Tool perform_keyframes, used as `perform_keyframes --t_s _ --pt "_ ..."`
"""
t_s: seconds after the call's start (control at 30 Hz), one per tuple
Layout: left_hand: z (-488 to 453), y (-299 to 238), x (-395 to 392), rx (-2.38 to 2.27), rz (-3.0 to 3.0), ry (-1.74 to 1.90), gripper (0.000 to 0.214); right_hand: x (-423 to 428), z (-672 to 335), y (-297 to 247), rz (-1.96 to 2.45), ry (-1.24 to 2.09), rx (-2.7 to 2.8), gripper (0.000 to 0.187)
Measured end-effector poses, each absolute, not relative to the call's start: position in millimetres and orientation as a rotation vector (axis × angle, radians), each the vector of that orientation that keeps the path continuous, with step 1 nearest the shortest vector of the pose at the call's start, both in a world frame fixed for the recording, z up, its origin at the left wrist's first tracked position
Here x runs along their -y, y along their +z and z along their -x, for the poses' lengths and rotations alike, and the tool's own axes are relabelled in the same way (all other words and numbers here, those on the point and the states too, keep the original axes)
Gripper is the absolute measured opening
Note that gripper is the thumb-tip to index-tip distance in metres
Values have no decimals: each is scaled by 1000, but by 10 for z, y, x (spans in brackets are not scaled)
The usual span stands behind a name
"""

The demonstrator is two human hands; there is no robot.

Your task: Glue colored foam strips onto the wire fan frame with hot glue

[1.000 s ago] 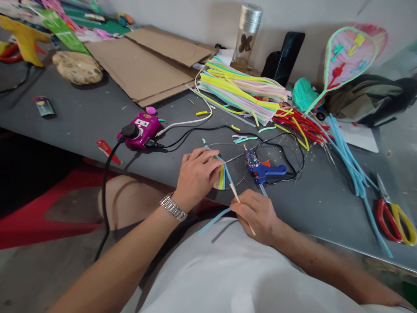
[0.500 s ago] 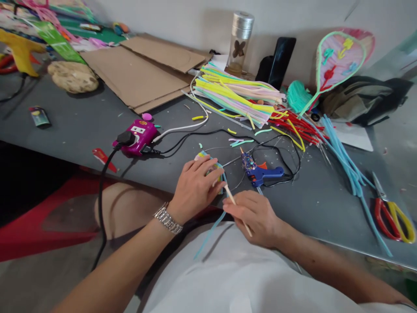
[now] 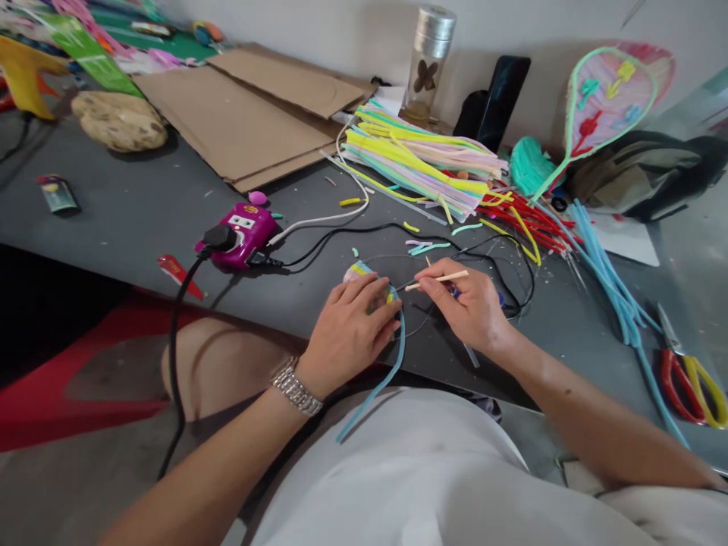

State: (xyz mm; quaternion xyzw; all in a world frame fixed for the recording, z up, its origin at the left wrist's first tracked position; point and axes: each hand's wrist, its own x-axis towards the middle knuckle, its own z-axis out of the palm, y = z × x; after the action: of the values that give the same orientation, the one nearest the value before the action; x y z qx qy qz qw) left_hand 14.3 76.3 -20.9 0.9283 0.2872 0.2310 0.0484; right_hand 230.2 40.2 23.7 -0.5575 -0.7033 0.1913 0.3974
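Note:
My left hand (image 3: 349, 330) presses on a small multicoloured bundle of craft strips (image 3: 369, 282), which it mostly covers. A long light-blue strip (image 3: 398, 360) curves down from this bundle past my fingers. My right hand (image 3: 469, 303) pinches a thin wooden stick (image 3: 437, 279), whose tip points at the bundle. Under that hand, a blue hot glue gun (image 3: 455, 290) is mostly hidden. A thin wire loop (image 3: 412, 303) lies between my hands.
Black cords cross the dark grey table (image 3: 114, 167) from a magenta power socket (image 3: 236, 236). Behind stand bundled pastel strips (image 3: 421, 163) and red strips (image 3: 528, 216). Blue strips (image 3: 617, 307) and red-and-yellow scissors (image 3: 682, 394) lie to the right. Cardboard sheets (image 3: 233, 125) lie back left.
My right hand has moved up and rightward over the glue gun. The wooden stick has swung from steeply slanted to nearly level. The blue strip now curves closer beneath my left hand.

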Motion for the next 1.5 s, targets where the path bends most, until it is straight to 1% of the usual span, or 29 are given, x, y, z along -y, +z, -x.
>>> perform_keyframes --t_s 0.23,0.4,1.0,1.37,1.5 --pt "-140 -241 -768 -878 -2815 725 26 -606 -2246 184 1484 532 1893 24" --pt "-139 -253 -775 -869 -2808 737 26 -720 -2213 146 1504 561 1950 22" --pt "-132 -265 -779 -864 -2781 711 27 -803 -2174 114 1513 592 1967 23" --pt "-131 -250 -776 -857 -2785 717 26 -976 -2150 104 1652 513 2107 23" --pt "-128 -235 -779 -862 -2794 719 26 -1054 -2140 131 1638 486 1954 28"
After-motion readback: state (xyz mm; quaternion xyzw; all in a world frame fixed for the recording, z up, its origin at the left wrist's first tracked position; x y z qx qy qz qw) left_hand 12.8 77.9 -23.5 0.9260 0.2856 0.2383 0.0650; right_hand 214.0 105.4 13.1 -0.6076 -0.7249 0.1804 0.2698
